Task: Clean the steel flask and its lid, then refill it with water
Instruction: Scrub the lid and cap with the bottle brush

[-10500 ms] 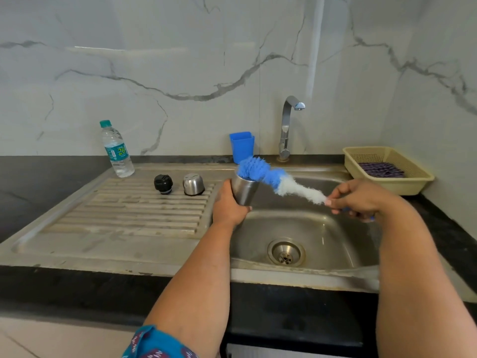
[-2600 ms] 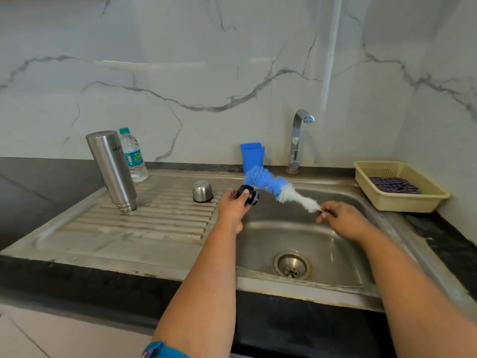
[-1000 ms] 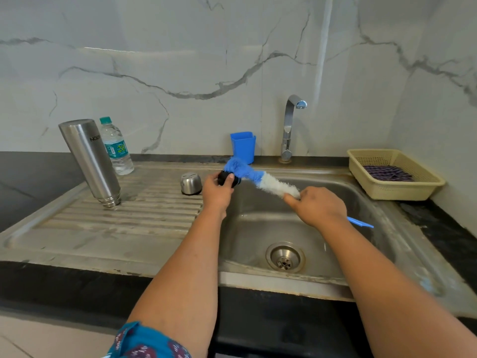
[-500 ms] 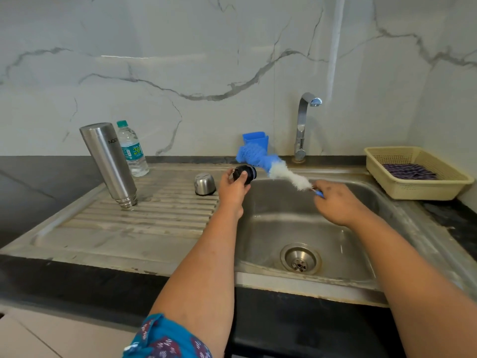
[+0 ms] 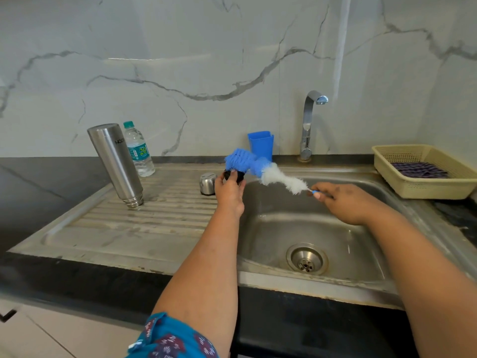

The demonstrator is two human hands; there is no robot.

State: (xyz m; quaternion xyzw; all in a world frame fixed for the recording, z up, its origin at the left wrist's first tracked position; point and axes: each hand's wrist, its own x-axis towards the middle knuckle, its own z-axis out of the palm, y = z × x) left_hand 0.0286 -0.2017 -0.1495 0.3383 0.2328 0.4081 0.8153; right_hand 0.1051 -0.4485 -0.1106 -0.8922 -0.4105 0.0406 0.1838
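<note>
The steel flask stands upside down on the ribbed drainboard, mouth down and leaning. My left hand grips the black inner lid over the sink's left rim. My right hand holds the blue handle of a bottle brush. Its blue bristle head lies on top of the black lid, and its white bristles run toward my right hand. The small steel cap sits on the drainboard just left of my left hand.
A plastic water bottle stands behind the flask. A blue holder and the tap are at the back of the sink basin. A beige basket with a cloth sits on the right counter.
The flask went from my left hand to the drainboard, upside down, and I picked up the black lid. Over the last second the brush slid back and forth across the lid.
</note>
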